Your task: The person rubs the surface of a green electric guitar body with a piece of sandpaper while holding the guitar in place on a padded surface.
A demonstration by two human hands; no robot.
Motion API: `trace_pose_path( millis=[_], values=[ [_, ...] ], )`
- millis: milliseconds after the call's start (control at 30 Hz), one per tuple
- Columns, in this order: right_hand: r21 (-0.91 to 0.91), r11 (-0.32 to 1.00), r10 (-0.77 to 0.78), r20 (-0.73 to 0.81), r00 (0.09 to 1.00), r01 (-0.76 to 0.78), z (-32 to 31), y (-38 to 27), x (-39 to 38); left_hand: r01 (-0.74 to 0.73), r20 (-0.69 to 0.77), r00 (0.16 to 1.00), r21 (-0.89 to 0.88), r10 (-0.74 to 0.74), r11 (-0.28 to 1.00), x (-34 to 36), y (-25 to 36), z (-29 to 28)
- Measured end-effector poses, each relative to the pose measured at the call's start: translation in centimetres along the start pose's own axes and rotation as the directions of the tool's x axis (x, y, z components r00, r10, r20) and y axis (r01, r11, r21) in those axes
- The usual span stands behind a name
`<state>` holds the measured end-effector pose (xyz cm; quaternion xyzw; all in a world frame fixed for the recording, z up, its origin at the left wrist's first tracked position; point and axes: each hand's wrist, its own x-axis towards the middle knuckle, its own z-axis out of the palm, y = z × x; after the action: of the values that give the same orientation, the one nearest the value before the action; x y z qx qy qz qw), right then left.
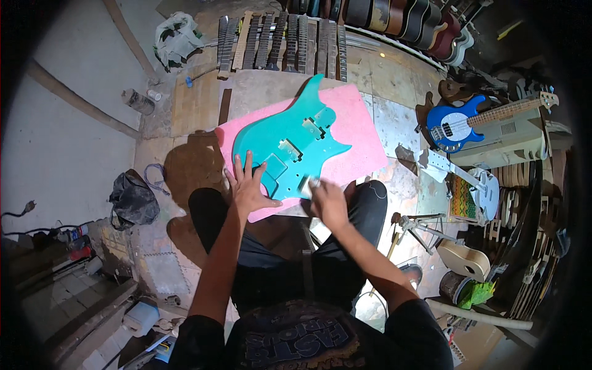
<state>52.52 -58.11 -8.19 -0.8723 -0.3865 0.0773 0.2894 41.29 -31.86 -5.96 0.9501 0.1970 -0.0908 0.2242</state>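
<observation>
One pink sheet spreads mid-frame, I'd guess to cushion the teal guitar body lying on it. Below centre, the left hand is splayed over the body's edge, seemingly steadying it; the right hand, blurred, curls round a small pale block.

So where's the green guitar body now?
In the head view, the green guitar body lies near centre on the pink sheet, the left hand on its near-left part.
</observation>
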Motion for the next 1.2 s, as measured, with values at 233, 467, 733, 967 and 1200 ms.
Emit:
trace_pose_path(
  millis=[233,467,733,967,1200],
  values=[
    [0.069,0.99,0.128,-0.024,0.992,-0.126,-6.4,-1.3,0.9,-0.06,0.063,0.996,0.056,0.057,0.997,2.6,-1.5,-2.0],
    [0.292,0.939,0.205,-0.049,0.978,-0.182,-4.9,1.7,8.1,-0.103,0.141,0.986,0.054,0.095,0.993,4.1,1.9,-1.2],
    [-0.066,0.952,-0.292,0.097,0.951,0.299,-1.9,-3.8,0.3,-0.059,0.178,0.983,0.061,0.047,0.996,4.2,1.3,-0.9],
    [0.075,0.993,0.103,-0.135,0.985,-0.094,-2.7,0.4,8.4,-0.08,0.188,0.98,0.056,0.068,0.995,4.5,1.4,-0.7],
    [-0.032,0.976,-0.211,0.128,0.969,0.217,-1.3,-3.8,-0.6,-0.07,0.197,0.979,0.053,0.058,0.996,4.3,1.2,-1.0]
  ],
)
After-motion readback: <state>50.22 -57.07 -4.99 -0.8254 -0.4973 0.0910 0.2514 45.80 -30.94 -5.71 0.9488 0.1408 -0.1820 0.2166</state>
